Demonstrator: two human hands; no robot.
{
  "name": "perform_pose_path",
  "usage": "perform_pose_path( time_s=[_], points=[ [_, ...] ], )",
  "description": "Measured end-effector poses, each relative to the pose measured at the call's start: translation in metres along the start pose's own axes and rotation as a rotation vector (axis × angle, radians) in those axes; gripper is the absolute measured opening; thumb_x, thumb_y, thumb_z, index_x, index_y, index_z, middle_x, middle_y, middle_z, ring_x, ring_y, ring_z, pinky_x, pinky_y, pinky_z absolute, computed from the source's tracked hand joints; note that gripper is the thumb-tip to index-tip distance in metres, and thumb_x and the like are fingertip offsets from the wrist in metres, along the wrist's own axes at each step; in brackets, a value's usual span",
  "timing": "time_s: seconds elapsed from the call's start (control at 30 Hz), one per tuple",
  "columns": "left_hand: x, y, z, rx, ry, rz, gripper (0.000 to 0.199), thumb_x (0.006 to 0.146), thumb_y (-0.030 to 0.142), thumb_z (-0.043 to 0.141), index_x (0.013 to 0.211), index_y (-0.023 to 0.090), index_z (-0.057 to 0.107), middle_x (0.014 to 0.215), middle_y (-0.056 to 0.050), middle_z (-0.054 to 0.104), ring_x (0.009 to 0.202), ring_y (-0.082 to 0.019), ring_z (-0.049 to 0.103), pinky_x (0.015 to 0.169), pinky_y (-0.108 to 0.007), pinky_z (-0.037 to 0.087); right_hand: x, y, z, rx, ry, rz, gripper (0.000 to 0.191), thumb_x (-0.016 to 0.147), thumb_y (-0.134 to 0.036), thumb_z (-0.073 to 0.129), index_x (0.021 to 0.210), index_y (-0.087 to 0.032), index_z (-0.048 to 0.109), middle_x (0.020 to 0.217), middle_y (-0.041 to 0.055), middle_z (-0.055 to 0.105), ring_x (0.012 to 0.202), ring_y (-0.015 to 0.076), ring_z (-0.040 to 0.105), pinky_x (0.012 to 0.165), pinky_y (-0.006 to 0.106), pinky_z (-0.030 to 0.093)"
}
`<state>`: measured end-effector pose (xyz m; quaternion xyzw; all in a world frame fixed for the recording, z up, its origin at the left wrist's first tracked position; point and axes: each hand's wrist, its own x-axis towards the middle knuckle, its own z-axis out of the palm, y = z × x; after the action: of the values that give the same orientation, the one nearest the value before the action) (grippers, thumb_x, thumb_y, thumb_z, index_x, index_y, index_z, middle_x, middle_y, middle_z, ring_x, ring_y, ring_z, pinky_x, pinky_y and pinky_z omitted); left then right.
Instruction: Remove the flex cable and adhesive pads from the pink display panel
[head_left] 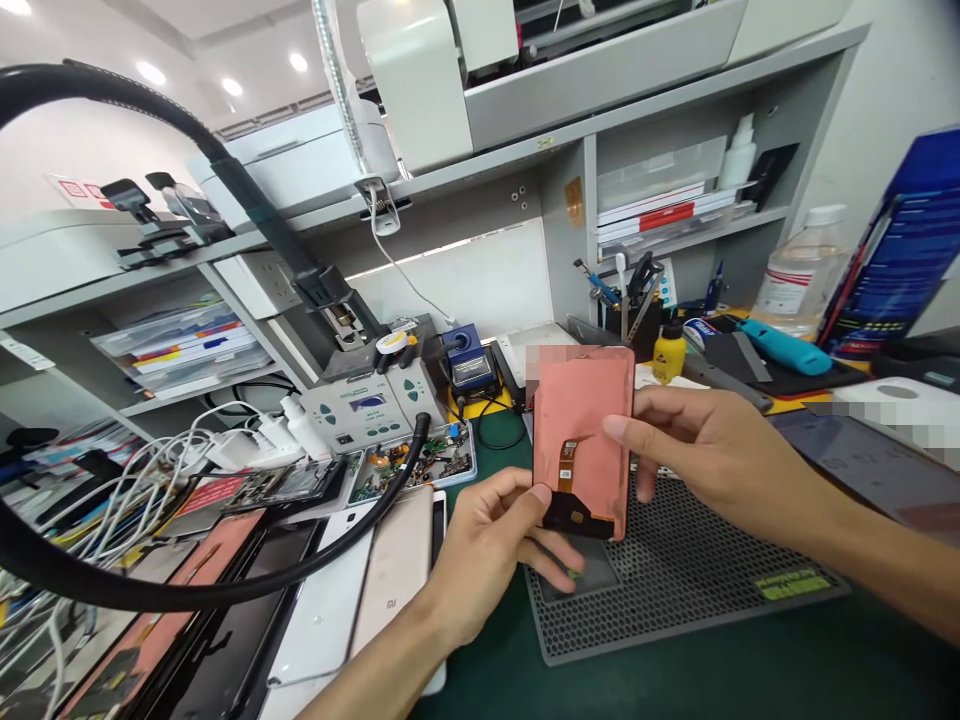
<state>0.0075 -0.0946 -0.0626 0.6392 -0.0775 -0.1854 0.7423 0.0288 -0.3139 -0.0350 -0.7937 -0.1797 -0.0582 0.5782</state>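
Note:
A phone screen (581, 410) with a salmon-coloured back is held upright above the work mat. A brown flex cable runs down its back to a black strip along the lower edge. My left hand (499, 530) pinches the lower left corner between thumb and fingers, its other fingers spread below. On the right edge, my right hand (694, 435) grips the screen, thumb on the salmon face and fingers behind. Beneath both hands lies a grey perforated mat (675, 570) on the green bench top (495, 660).
On the left lie several phones (397, 570) and panels beside tangled white cables (135, 460). A black hose (225, 590) loops across the left side. Behind stand a soldering station (367, 405), a tray of small parts (469, 470), a tool holder (630, 315) and a clear bottle (799, 270).

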Motion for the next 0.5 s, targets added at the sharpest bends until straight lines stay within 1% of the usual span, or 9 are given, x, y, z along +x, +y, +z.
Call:
perform_pose_path(
  time_s=[0.13, 0.23, 0.4, 0.5],
  points=[
    [-0.0005, 0.0012, 0.0006, -0.047, -0.005, -0.01, 0.024, 0.093, 0.035, 0.062, 0.097, 0.012, 0.064, 0.073, -0.009, 0.072, 0.058, -0.017, 0.069, 0.055, -0.027, 0.058, -0.0024, -0.0001, -0.0006, 0.005, -0.01, -0.025, 0.033, 0.094, -0.052, 0.066, 0.079, -0.022, 0.067, 0.069, -0.0006, 0.071, 0.055, 0.0165, 0.068, 0.056, 0.027, 0.053],
    [-0.0006, 0.0009, 0.0003, -0.069, 0.008, -0.022, 0.022, 0.092, 0.033, 0.062, 0.097, 0.011, 0.065, 0.068, -0.008, 0.071, 0.057, -0.017, 0.068, 0.057, -0.027, 0.057, -0.0031, 0.0002, -0.0009, 0.007, -0.011, -0.046, 0.031, 0.094, -0.05, 0.066, 0.081, -0.023, 0.069, 0.07, -0.0002, 0.071, 0.055, 0.0163, 0.068, 0.056, 0.027, 0.054],
    [-0.0012, 0.0016, -0.0004, -0.078, 0.001, 0.003, 0.018, 0.09, 0.026, 0.064, 0.099, 0.011, 0.068, 0.071, -0.01, 0.074, 0.061, -0.018, 0.07, 0.066, -0.031, 0.059, -0.0025, -0.0008, -0.0011, 0.003, -0.002, -0.08, 0.027, 0.095, -0.047, 0.066, 0.082, -0.024, 0.07, 0.072, 0.0009, 0.071, 0.057, 0.0174, 0.068, 0.056, 0.029, 0.055],
    [-0.0019, 0.0013, -0.0001, -0.05, 0.02, 0.037, 0.02, 0.09, 0.026, 0.066, 0.101, 0.01, 0.069, 0.073, -0.011, 0.076, 0.064, -0.018, 0.072, 0.07, -0.031, 0.06, -0.003, -0.002, -0.0019, 0.001, 0.019, -0.1, 0.024, 0.095, -0.044, 0.067, 0.082, -0.024, 0.07, 0.073, 0.0014, 0.072, 0.058, 0.0179, 0.068, 0.056, 0.03, 0.056]
  ],
)
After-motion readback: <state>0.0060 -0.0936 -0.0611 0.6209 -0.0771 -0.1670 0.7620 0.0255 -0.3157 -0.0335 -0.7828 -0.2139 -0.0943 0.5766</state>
